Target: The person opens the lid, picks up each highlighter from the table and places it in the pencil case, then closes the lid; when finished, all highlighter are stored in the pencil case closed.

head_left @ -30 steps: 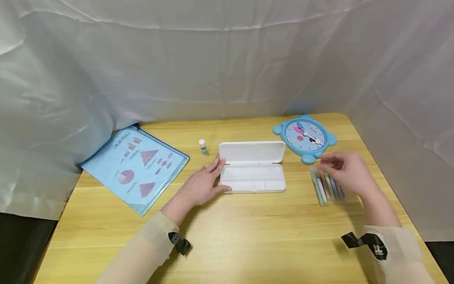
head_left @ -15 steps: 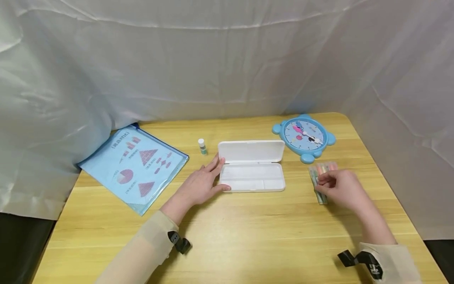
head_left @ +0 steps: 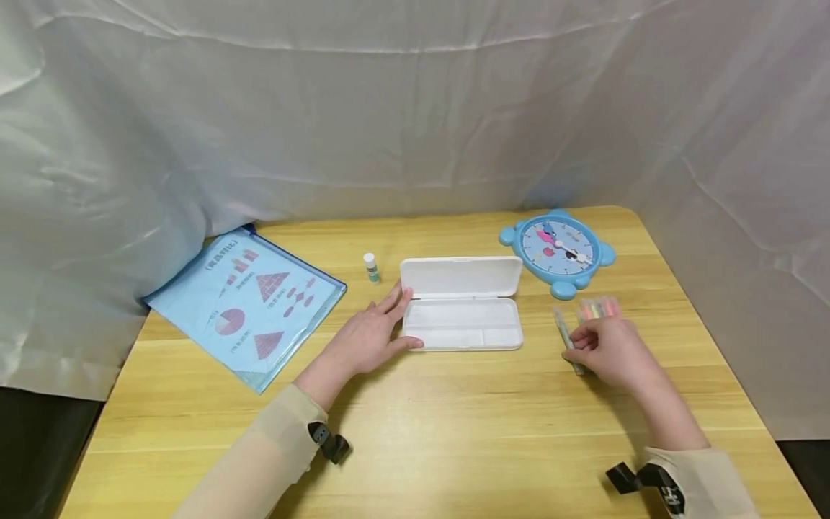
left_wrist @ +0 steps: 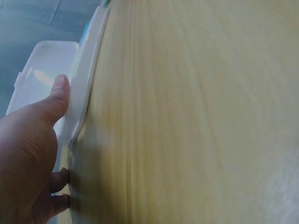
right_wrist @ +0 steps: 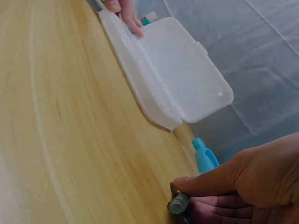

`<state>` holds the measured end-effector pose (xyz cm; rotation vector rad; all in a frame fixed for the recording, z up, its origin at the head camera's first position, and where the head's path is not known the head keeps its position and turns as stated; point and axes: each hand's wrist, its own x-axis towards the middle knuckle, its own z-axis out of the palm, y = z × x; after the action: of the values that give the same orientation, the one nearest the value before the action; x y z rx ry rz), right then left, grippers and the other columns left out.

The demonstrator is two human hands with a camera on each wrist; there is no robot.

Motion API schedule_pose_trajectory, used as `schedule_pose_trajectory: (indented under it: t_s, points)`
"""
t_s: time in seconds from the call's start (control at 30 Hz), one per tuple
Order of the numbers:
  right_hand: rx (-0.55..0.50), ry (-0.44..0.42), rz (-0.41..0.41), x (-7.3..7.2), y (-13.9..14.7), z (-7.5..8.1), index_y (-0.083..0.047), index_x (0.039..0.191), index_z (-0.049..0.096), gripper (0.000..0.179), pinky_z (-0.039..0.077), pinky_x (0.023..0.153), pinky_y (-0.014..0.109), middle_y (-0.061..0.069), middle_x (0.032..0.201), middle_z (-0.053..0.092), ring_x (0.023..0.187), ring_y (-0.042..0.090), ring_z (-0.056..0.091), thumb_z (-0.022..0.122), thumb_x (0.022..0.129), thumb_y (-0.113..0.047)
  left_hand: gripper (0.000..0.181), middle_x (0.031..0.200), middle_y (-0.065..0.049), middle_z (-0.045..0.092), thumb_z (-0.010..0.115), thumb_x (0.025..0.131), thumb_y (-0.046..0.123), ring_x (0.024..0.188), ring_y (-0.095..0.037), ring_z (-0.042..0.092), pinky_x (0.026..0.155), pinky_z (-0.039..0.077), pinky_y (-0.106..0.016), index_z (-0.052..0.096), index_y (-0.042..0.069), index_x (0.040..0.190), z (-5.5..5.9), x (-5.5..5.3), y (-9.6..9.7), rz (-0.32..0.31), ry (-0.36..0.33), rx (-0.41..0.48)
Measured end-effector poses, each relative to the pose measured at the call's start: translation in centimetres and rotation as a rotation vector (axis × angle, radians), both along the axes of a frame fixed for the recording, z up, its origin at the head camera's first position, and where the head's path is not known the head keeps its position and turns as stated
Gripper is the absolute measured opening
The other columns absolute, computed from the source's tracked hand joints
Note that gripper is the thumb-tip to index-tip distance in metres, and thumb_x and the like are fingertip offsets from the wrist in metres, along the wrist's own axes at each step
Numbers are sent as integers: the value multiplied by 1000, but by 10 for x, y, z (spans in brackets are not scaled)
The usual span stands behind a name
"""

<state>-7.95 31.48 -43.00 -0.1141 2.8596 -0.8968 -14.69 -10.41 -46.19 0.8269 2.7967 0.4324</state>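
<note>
The wooden table [head_left: 454, 432] bears a folder [head_left: 249, 310], small tube [head_left: 372, 267], white case [head_left: 454, 315], clock [head_left: 556, 249] and pens [head_left: 598, 308].

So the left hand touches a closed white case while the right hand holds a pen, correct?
Not quite: the white case is open, its lid raised, as the head view shows. The left hand does touch it, and the right hand holds a pen.

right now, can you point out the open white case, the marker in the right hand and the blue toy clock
White case [head_left: 457, 314]: head view, on the bare floor of its base
Marker [head_left: 561, 326]: head view, on its exposed upper barrel
Blue toy clock [head_left: 559, 250]: head view, middle of its dial
</note>
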Motion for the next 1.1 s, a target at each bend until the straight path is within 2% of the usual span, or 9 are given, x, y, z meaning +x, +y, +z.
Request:
schedule_pose_trajectory:
  t_s: [0.17, 0.33, 0.67, 0.83, 0.93, 1.1]
  points:
    - [10, -5, 5, -1, -3, 0, 5, 95, 77, 23, 58, 65, 30, 2, 80, 73, 74, 15, 68, 88, 86, -12, 94, 175, -5, 1, 52, 102, 70, 132, -62, 47, 117, 39, -59, 12, 19, 170, 0, 0, 0, -6, 4, 8]
    - [-14, 11, -2, -3, -4, 5, 7, 99, 77, 22, 57, 65, 27, 3, 83, 72, 76, 18, 65, 85, 88, -10, 94, 175, -7, 2, 52, 102, 70, 136, -58, 47, 119, 38, -58, 12, 18, 170, 1, 0, 0, -16, 9, 10]
    - [-113, 124, -6, -11, -10, 30, 8, 107, 75, 17, 56, 66, 22, 9, 90, 72, 82, 24, 66, 76, 96, -5, 94, 174, -9, 1, 53, 102, 69, 141, -45, 48, 121, 34, -55, 12, 15, 169, 2, 0, -1, -25, 16, 17]
    - [-93, 164, 11, -17, -20, 41, 5, 114, 75, 20, 57, 72, 23, 11, 97, 74, 87, 26, 68, 73, 100, -9, 95, 175, -9, 0, 52, 103, 68, 141, -41, 50, 122, 34, -54, 12, 15, 169, 1, 0, -1, -30, 14, 14]
    - [-84, 202, 26, -20, -28, 45, 3, 116, 76, 18, 57, 76, 27, 12, 100, 74, 89, 28, 69, 73, 100, -5, 94, 174, -9, 0, 52, 103, 69, 140, -41, 51, 122, 34, -54, 11, 15, 169, 0, 0, -1, -34, 13, 11]
    - [-101, 278, 71, -28, -43, 46, 0, 113, 77, 16, 60, 81, 44, 11, 100, 75, 91, 30, 70, 73, 98, 3, 95, 174, -10, 0, 52, 103, 69, 140, -41, 51, 121, 35, -54, 11, 14, 169, 0, 0, -1, -37, 19, 12]
